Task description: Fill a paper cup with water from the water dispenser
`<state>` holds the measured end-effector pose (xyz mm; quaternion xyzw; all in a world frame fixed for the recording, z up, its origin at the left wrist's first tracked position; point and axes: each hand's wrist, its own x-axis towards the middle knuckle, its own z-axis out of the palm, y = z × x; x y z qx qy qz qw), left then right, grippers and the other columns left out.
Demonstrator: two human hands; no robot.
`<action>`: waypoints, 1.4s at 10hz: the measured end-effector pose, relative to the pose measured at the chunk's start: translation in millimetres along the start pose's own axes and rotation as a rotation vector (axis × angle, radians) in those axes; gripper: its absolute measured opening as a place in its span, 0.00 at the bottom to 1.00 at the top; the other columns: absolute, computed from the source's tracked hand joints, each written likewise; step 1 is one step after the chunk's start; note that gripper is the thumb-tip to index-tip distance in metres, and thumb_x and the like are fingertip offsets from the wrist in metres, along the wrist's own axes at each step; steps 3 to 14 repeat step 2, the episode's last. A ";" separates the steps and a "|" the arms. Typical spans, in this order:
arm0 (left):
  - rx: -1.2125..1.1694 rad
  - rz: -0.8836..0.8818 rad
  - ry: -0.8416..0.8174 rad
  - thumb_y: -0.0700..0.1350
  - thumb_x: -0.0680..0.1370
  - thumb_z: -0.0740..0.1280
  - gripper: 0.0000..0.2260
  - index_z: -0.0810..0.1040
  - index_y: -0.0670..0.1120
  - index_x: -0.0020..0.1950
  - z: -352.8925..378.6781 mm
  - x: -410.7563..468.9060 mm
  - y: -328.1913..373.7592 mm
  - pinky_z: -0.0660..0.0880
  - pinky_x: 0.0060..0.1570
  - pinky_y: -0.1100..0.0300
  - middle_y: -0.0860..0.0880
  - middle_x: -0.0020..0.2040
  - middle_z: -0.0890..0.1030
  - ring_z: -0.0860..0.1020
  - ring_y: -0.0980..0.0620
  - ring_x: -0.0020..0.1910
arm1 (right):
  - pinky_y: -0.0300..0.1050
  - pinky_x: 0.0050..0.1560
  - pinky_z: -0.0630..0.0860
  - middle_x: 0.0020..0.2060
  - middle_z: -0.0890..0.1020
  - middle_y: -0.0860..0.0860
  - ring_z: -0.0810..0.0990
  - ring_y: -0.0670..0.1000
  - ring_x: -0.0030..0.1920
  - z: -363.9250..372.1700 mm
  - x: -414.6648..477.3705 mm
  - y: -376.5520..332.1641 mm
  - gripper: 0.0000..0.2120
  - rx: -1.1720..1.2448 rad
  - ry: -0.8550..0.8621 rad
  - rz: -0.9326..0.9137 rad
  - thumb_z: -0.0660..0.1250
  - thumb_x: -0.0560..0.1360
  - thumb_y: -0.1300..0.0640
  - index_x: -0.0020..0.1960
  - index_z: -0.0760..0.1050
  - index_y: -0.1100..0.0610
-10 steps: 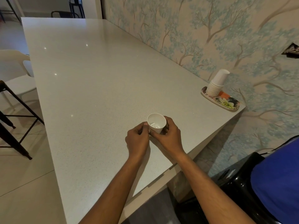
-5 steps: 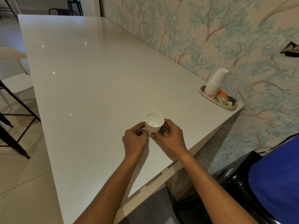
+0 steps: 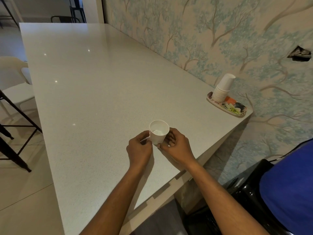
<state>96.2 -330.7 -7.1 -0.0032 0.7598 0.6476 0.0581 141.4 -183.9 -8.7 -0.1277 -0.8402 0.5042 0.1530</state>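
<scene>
Both hands hold one paper cup (image 3: 158,133) over the table (image 3: 101,99), near its front edge. Left hand (image 3: 139,147) pinches what looks like a thin handle on the cup's side w/ fingers closed; right hand (image 3: 176,148) wraps the lower part from the other side, probably to keep it level. Cup looks upright, maybe some water inside, can't tell. Spare cups (image 3: 221,89) stand on a tray (image 3: 235,110) by the wall.
</scene>
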 end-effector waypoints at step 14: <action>-0.093 -0.029 0.118 0.36 0.81 0.69 0.16 0.82 0.47 0.67 -7.2 2.2 16.1 0.76 0.70 0.52 0.48 0.64 0.84 0.81 0.53 0.59 | 0.35 0.67 0.77 0.67 0.82 0.53 0.81 0.48 0.67 -25.9 -7.4 -1.3 0.27 0.115 -0.028 0.066 0.77 0.74 0.68 0.70 0.74 0.58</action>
